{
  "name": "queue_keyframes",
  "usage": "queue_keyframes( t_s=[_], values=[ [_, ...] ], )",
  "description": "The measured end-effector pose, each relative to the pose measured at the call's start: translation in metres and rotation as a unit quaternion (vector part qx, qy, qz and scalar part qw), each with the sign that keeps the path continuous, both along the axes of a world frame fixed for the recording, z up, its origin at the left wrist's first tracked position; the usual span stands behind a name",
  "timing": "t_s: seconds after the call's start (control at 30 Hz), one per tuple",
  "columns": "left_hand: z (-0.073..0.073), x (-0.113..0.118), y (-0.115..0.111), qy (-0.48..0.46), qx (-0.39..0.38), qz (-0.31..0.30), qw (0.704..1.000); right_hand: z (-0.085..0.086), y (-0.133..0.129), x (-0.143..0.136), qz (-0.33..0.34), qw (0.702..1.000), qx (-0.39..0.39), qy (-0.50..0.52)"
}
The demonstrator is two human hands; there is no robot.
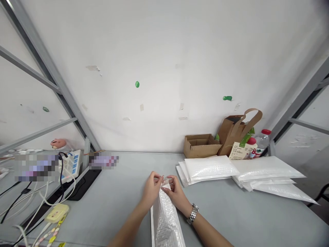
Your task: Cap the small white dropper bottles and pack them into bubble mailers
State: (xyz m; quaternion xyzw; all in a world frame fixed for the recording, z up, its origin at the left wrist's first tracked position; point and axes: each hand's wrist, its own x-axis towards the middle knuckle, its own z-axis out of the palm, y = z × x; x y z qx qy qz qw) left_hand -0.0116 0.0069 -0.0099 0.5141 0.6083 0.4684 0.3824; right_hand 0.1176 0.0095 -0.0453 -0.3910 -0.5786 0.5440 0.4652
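A white bubble mailer (168,219) lies lengthwise on the grey table (115,206), its far end narrow and pinched up. At that far end my left hand (152,188) grips the left side with thumb and fingertips. My right hand (177,193), with a metal watch on the wrist, pinches the right side of the same end. Both hands' fingertips are close together around a thin, clear-looking edge. What the mailer may contain is hidden.
Stacked white mailers (210,168) and more mailers (267,171) lie at the right. Behind them stand an open cardboard box (202,151), a brown paper bag (227,133) and a bottle (263,140). Cables and a power strip (73,164) are at the left.
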Motion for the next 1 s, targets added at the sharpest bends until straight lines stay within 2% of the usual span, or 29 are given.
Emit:
queue_keyframes(
  t_s=[0.2,0.33,0.47,0.57,0.63,0.87,1.0],
  values=[
    [-0.008,-0.003,-0.011,0.112,0.032,-0.019,0.993,-0.001,-0.002,-0.003,-0.037,0.999,-0.019,0.018],
    [-0.004,-0.005,-0.017,0.182,0.002,-0.018,0.983,0.001,-0.002,-0.003,-0.008,0.997,-0.07,0.019],
    [-0.001,-0.012,-0.012,0.192,-0.033,-0.012,0.981,0.005,-0.004,-0.001,0.072,0.987,-0.133,-0.063],
    [0.0,-0.019,-0.005,0.193,-0.046,-0.023,0.98,0.012,-0.007,0.0,0.138,0.972,-0.147,-0.122],
    [0.002,-0.024,-0.001,0.187,-0.051,-0.03,0.981,0.017,-0.01,0.001,0.156,0.967,-0.15,-0.136],
    [0.009,-0.044,0.013,0.144,-0.081,-0.018,0.986,0.014,-0.007,0.0,0.131,0.979,-0.137,-0.082],
    [0.008,-0.042,0.011,0.136,-0.073,-0.021,0.988,0.013,-0.005,0.001,0.108,0.986,-0.092,-0.083]
  ],
)
